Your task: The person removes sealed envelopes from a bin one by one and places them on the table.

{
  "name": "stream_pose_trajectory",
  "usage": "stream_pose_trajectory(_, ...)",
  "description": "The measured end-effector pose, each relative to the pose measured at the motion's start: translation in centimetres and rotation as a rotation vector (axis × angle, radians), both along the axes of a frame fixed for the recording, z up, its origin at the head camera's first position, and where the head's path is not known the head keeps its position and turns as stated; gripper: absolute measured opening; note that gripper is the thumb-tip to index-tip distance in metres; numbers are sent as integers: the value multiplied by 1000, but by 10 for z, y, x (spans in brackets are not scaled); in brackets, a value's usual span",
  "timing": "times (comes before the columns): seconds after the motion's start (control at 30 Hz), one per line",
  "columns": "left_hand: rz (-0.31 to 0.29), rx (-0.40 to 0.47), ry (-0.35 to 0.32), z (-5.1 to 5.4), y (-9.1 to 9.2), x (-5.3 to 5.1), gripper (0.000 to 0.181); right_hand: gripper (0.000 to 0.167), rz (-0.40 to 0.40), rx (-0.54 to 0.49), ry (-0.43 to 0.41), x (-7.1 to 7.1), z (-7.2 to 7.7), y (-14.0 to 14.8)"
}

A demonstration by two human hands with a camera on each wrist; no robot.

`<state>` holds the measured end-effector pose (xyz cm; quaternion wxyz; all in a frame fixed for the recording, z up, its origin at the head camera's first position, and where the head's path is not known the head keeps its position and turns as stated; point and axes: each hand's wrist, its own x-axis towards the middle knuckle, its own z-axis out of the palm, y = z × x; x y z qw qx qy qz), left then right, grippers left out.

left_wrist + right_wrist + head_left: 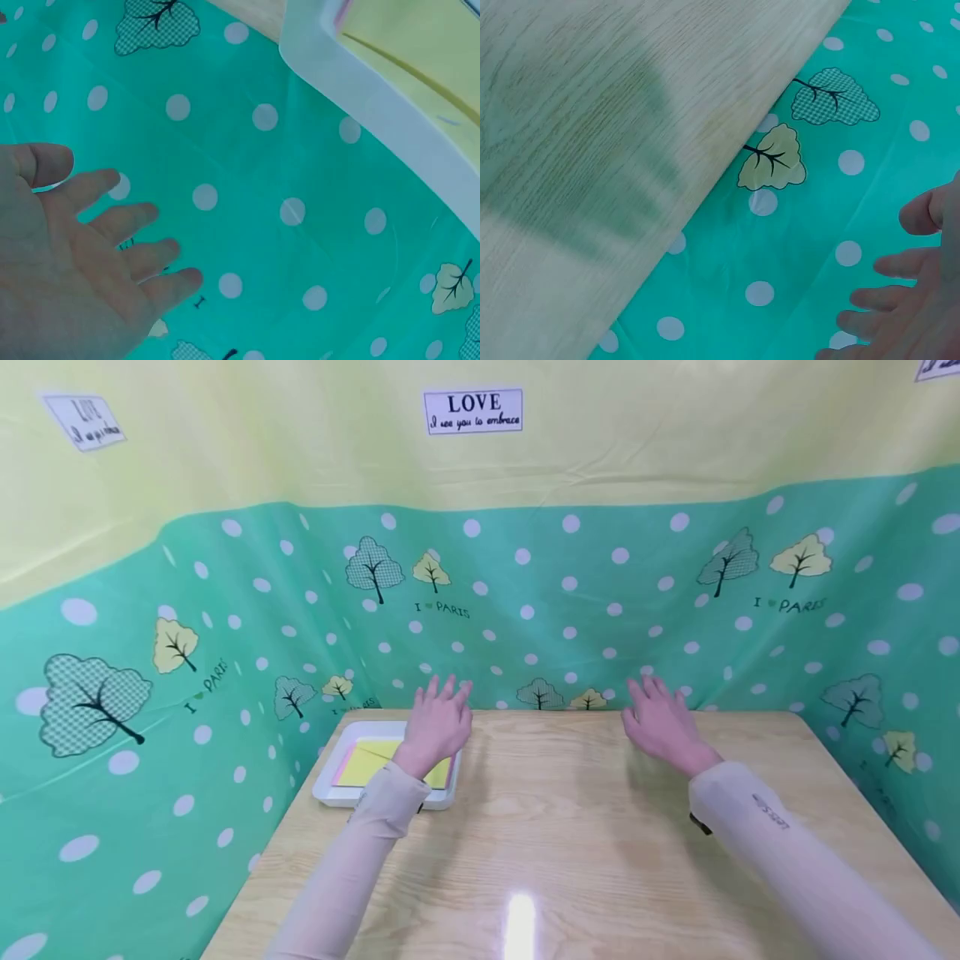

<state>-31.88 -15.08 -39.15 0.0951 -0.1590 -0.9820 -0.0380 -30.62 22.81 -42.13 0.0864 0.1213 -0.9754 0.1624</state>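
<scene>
In the head view a white tray [322, 787] stands at the far left of the wooden table. Yellow paper [367, 765] with a pink edge lies inside it; a fold or flap line crosses the yellow. My left hand [437, 724] hovers over the tray's right part, fingers spread and holding nothing; it hides part of the paper. The left wrist view shows that palm [82, 262] with relaxed fingers, apart from the tray's corner. Toward the table's far right, my right hand [663, 724] is held up with loosely extended fingers and grips nothing.
A green and yellow curtain [525, 635] with white dots and printed trees hangs along the back and both sides. The light wood tabletop [540, 793] reaches back to it. A bright reflection [520, 927] lies near the table's front.
</scene>
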Motion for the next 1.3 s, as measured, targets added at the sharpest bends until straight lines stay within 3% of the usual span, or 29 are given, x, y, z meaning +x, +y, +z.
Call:
stream_pose_trajectory(0.2, 20, 31, -36, 10, -10, 1, 55, 60, 16, 31, -8, -3, 10, -8)
stream_pose_trajectory(0.43, 61, 93, -46, 15, -28, 3, 54, 54, 38, 65, -9, -8, 22, -21)
stream_pose_trajectory(0.7, 67, 132, -18, 23, -45, 1, 52, 52, 62, 15, -24, -11, 27, -47)
stream_pose_trajectory(0.93, 94, 157, -44, 29, -60, -1, 49, 53, 97, -62, 0, -14, 25, -76)
stream_pose_trajectory(1.13, 114, 219, -128, 35, -72, -8, 51, 49, 106, -50, 101, -17, 24, -99)
stream_pose_trajectory(1.3, 127, 273, -214, 31, -85, -16, 51, 45, 99, -92, 73, -20, 17, -119)
